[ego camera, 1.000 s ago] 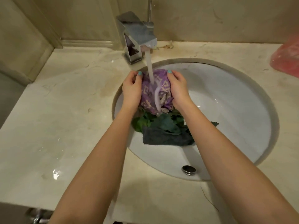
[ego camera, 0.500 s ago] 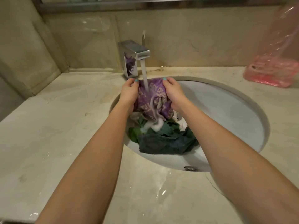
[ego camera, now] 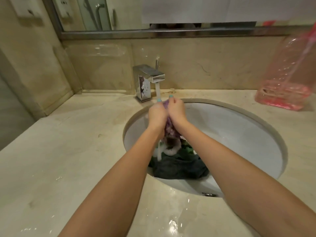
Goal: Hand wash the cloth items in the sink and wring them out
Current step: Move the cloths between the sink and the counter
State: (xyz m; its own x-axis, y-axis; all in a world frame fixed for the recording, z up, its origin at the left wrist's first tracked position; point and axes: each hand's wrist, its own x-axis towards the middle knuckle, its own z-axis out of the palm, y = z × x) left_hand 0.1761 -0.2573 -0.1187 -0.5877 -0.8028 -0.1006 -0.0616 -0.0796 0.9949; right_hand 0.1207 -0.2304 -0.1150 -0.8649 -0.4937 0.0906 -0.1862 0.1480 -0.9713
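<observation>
A purple patterned cloth [ego camera: 171,130] is bunched between my two hands above the white sink [ego camera: 239,134]. My left hand [ego camera: 156,115] and my right hand [ego camera: 176,111] grip it, pressed close together, just under the running stream from the chrome tap [ego camera: 147,79]. Water pours off the cloth into the basin. Below it lie a dark grey cloth [ego camera: 179,168], a green cloth [ego camera: 187,148] and a white bit of fabric or foam [ego camera: 168,149]. Most of the purple cloth is hidden by my hands.
The beige marble counter [ego camera: 68,151] is wet near the front edge. A pink transparent plastic bag [ego camera: 289,82] stands at the back right. A mirror [ego camera: 153,12] hangs above the backsplash. The sink's overflow fitting [ego camera: 209,195] shows at the front rim.
My hands have come together, squeezing the purple cloth that was spread between them. The view has tilted upward, showing the mirror.
</observation>
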